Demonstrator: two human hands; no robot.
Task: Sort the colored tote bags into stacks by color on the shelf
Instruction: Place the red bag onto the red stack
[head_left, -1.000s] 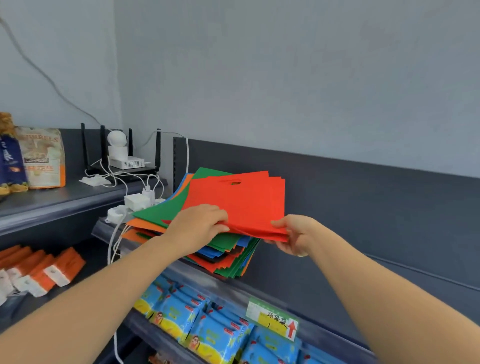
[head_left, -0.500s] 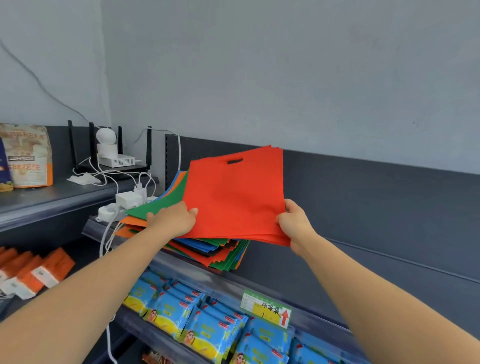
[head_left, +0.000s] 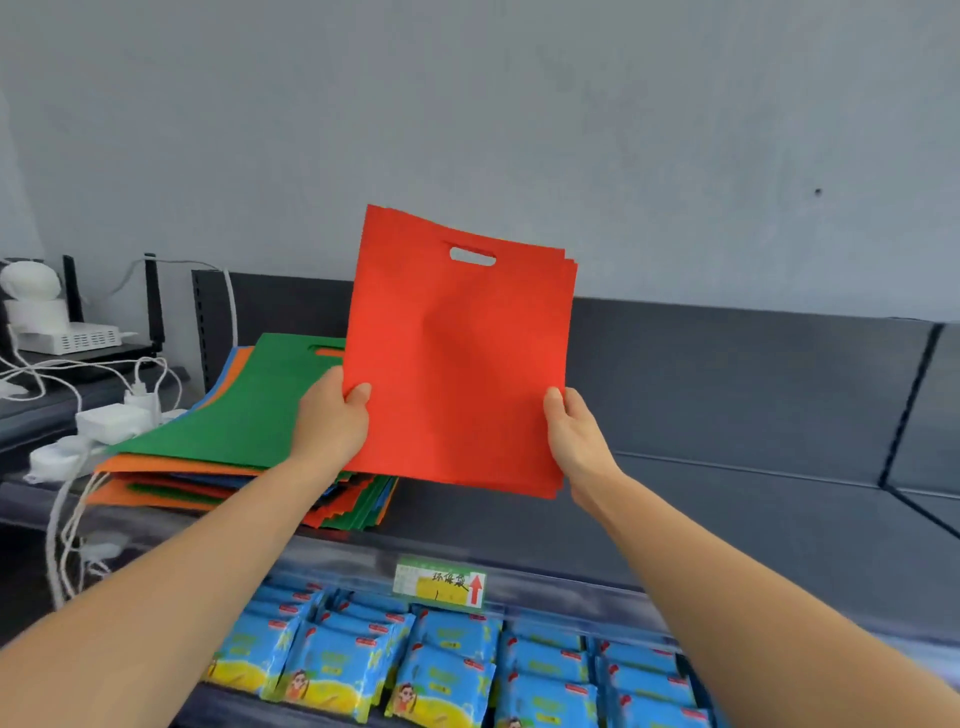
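A bundle of red tote bags stands nearly upright in the air above the dark shelf, its cut-out handle at the top. My left hand grips its lower left edge, thumb on the front. At the lower right edge my right hand grips it the same way. Left of the bundle lies a mixed pile of tote bags, with a green bag on top and orange, blue and red ones beneath.
White chargers and cables lie left of the pile, with a router behind them. Blue snack packets fill the lower shelf under a price label. The shelf right of the pile is bare.
Both hands have lifted the red bags off the mixed pile and tipped them upright, shifting them to the right. A green bag now tops the pile.
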